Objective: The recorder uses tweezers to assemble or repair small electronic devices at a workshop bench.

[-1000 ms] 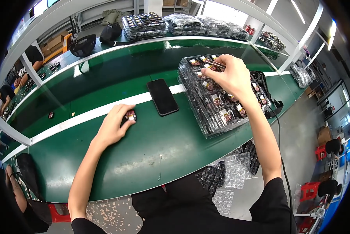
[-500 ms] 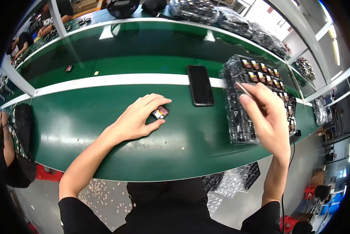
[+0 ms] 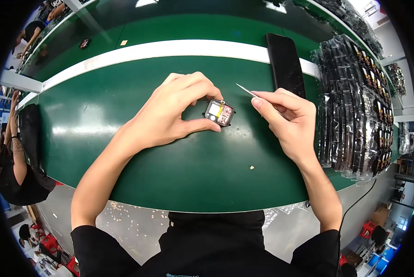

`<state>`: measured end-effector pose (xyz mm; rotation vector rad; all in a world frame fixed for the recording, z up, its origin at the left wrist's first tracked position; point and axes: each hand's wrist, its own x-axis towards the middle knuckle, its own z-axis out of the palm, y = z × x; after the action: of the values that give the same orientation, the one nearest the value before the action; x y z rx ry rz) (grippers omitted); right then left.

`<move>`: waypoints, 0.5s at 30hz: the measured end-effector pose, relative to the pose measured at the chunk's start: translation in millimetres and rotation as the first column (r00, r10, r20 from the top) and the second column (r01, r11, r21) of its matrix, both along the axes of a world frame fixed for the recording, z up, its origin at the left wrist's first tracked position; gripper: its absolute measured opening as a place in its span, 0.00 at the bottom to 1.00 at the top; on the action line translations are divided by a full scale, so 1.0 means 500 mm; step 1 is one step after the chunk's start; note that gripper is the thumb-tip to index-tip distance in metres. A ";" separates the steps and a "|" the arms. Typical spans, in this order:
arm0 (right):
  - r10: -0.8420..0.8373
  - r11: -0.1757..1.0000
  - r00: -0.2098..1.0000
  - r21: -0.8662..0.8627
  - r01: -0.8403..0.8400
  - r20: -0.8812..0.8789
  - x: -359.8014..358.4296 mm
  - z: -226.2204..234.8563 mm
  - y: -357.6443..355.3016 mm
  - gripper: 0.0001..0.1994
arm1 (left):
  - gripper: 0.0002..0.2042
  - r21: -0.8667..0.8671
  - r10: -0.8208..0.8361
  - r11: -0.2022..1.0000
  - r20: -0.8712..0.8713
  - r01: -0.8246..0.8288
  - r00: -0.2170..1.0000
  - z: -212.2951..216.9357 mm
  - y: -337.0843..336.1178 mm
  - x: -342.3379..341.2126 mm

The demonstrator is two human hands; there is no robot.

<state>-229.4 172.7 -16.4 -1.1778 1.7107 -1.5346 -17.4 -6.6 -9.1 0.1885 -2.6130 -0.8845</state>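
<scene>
My left hand [image 3: 172, 108] grips a small square smartwatch case [image 3: 220, 113] by its edges, thumb on the near side and fingers on the far side. Its inside lies bare: a white-silver block, a yellow strip and reddish parts. My right hand [image 3: 290, 117] is closed on slim metal tweezers [image 3: 247, 90], whose pointed tip aims toward the far left, to the right of the case and apart from it. Beyond that hand a black phone [image 3: 285, 64] lies across the white strip of the bench.
A tall stack of clear plastic trays [image 3: 350, 111] with watch parts rises at the right of the green bench [image 3: 184, 180]. A tiny tan piece [image 3: 251, 167] lies near the front edge. Another watch part [image 3: 84, 43] sits at the far left. A co-worker's arm [image 3: 18, 152] shows at left.
My right hand has moved left with the tweezers, away from the tray stack and toward the watch case. My left hand now grips the case more visibly. The view has shifted closer to the bench.
</scene>
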 end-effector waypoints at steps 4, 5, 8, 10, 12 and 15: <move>0.049 0.995 0.991 -0.081 -0.060 -0.123 0.004 -0.007 0.008 0.05 | 0.28 0.037 0.033 0.999 0.031 -0.034 0.999 0.005 0.005 -0.004; 0.039 0.996 0.994 -0.069 -0.047 -0.103 0.002 -0.004 0.005 0.05 | 0.28 0.049 0.021 0.999 0.050 -0.024 0.999 0.006 0.002 -0.008; 0.070 0.996 0.951 -0.036 -0.085 -0.301 0.002 0.001 -0.003 0.03 | 0.29 0.017 0.035 0.999 0.057 -0.036 0.998 0.007 -0.004 -0.006; 0.092 0.992 0.937 -0.045 -0.114 -0.337 -0.001 -0.001 -0.002 0.04 | 0.29 0.015 0.026 1.000 0.076 -0.027 0.997 0.008 -0.005 -0.010; 0.117 0.987 0.920 -0.056 -0.148 -0.373 0.001 -0.007 -0.003 0.04 | 0.29 0.003 0.034 0.999 0.110 -0.034 0.993 0.010 -0.006 -0.011; 0.122 0.984 0.904 -0.066 -0.163 -0.409 0.000 -0.013 -0.009 0.05 | 0.29 0.006 0.045 0.999 0.127 -0.046 0.991 0.010 -0.006 -0.009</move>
<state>-229.4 168.0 -22.8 -1.7315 1.7657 -1.3655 -22.1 -9.6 -4.3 0.3155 -2.7102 -0.8964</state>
